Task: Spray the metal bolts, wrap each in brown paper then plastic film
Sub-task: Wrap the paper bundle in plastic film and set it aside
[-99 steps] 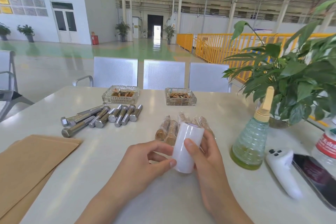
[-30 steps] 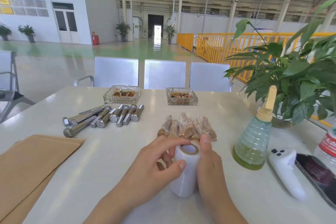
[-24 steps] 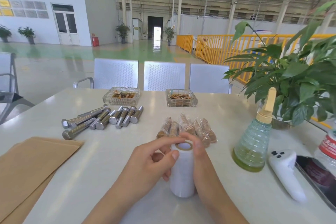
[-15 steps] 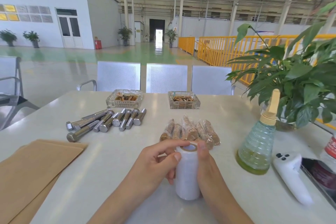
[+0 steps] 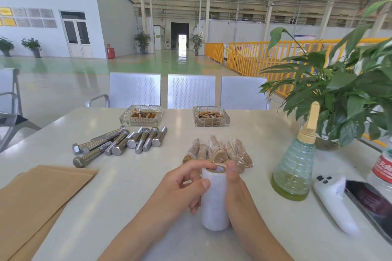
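Since 3.3 s ago we note the roll of plastic film (image 5: 214, 199) has gone from tilted and lifted in both hands to standing upright on the white table (image 5: 131, 193), core opening facing up. Left hand (image 5: 180, 189) curls round the roll's left side: forefinger hooked over the top rim, thumb pressed on the front. Right hand (image 5: 236, 186) clasps the right side, thumb tip at the top rim; its other fingers are hidden behind the roll.

Just behind the roll, a cluster of about 5 wrapped bolts (image 5: 220, 151), brown paper under clear film, lying side by side. Far left of them, a loose pile of bare metal bolts (image 5: 118, 144), roughly 9, heads mostly toward us. Sheets of brown paper (image 5: 36, 197) lie stacked at the near left edge.

Right of the roll, well apart: a spray bottle (image 5: 293, 167), upright, yellow-green liquid low inside. Beside it, a white controller (image 5: 333, 199), a phone (image 5: 373, 203), a bottle with a red label (image 5: 384, 168). A potted plant (image 5: 343, 91) stands behind the sprayer. We see 2 glass ashtrays (image 5: 141, 115) at the far edge and 3 metal chairs (image 5: 191, 91) beyond.
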Demonstrator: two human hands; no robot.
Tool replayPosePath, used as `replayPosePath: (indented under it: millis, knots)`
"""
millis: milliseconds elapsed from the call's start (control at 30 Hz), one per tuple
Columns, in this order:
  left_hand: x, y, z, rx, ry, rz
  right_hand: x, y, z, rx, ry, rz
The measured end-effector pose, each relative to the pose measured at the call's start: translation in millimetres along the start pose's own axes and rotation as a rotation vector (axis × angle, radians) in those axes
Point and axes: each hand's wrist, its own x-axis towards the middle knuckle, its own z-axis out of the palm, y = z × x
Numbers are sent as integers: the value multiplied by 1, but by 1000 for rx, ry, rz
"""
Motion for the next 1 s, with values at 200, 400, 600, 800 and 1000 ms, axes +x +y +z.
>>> replayPosePath:
  millis: [200, 400, 600, 800, 1000]
  knots:
    - [-3, 2, -4, -24, 52, -76, -7, 3, 1, -79, 96, -72]
    - [-7, 6, 3, 93, 181, -91, -14, -8, -1, -151, 193, -186]
    - [-6, 11, 2, 105, 262, -97, -18, -15, 2, -240, 187, -253]
    - [-4, 11, -1, 112, 288, -162, -18, -14, 5, -241, 167, -247]
    - [-4, 12, -5, 22, 284, -216, -7, -8, 4, -142, 212, -69]
